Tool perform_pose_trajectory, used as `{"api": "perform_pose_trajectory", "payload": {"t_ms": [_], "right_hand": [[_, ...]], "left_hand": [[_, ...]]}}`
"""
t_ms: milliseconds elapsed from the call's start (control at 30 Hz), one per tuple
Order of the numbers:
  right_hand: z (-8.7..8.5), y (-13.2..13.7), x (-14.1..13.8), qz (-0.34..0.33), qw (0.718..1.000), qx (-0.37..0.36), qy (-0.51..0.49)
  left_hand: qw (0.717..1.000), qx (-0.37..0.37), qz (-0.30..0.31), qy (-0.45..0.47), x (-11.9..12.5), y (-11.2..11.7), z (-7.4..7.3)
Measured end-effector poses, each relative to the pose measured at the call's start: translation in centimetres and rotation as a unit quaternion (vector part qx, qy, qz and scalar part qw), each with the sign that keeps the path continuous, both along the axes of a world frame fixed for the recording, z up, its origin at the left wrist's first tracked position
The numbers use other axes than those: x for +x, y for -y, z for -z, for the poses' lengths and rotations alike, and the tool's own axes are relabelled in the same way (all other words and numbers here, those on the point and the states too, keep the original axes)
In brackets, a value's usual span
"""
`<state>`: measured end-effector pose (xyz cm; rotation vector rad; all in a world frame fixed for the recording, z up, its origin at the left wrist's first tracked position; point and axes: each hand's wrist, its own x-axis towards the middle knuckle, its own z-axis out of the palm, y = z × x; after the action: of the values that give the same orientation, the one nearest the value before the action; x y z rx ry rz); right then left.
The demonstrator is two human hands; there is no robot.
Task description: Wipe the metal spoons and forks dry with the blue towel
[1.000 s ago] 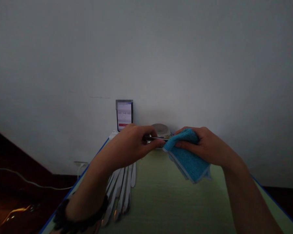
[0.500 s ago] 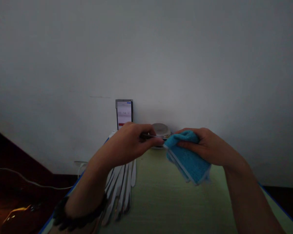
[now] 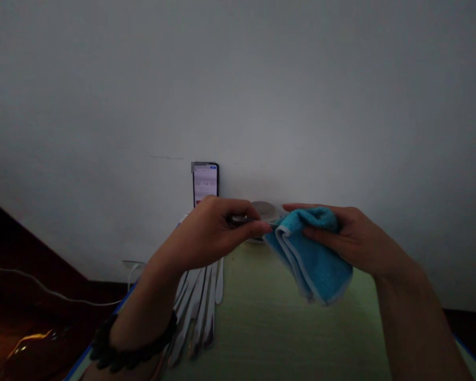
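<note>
My left hand (image 3: 212, 233) pinches a slim metal table knife (image 3: 240, 218) between thumb and fingers, held level above the table. The knife's other end runs into a folded blue cloth (image 3: 319, 262) with a pale edge, where it is hidden. My right hand (image 3: 355, 233) grips this cloth from the right, thumb in front and fingers behind, and its lower part hangs down. Beneath my left wrist, several similar metal knives (image 3: 198, 304) lie side by side on the table, partly covered by my forearm.
A phone (image 3: 206, 182) with a timer on its screen leans upright against the wall (image 3: 301, 106). Behind my hands, a round pale-topped object (image 3: 264, 209) stands on the pale green table (image 3: 293, 338). A white cable (image 3: 55, 296) runs at the left.
My right hand and the cloth have shifted slightly right, away from my left hand. The left hand still holds the knife in nearly the same place.
</note>
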<state>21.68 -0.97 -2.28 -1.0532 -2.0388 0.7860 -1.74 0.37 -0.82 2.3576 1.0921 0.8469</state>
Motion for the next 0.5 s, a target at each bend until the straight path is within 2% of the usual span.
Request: {"api": "perform_pose_trajectory", "payload": {"t_ms": [167,500], "right_hand": [[-0.71,0.17,-0.08,0.066,0.992,0.035,0.106],[-0.38,0.1,-0.02,0.053,0.993,-0.003,0.109]], "left_hand": [[0.999,0.037,-0.014,-0.026,0.06,0.33,-0.29],[0.999,0.002,-0.018,-0.043,-0.22,0.12,0.04]]}}
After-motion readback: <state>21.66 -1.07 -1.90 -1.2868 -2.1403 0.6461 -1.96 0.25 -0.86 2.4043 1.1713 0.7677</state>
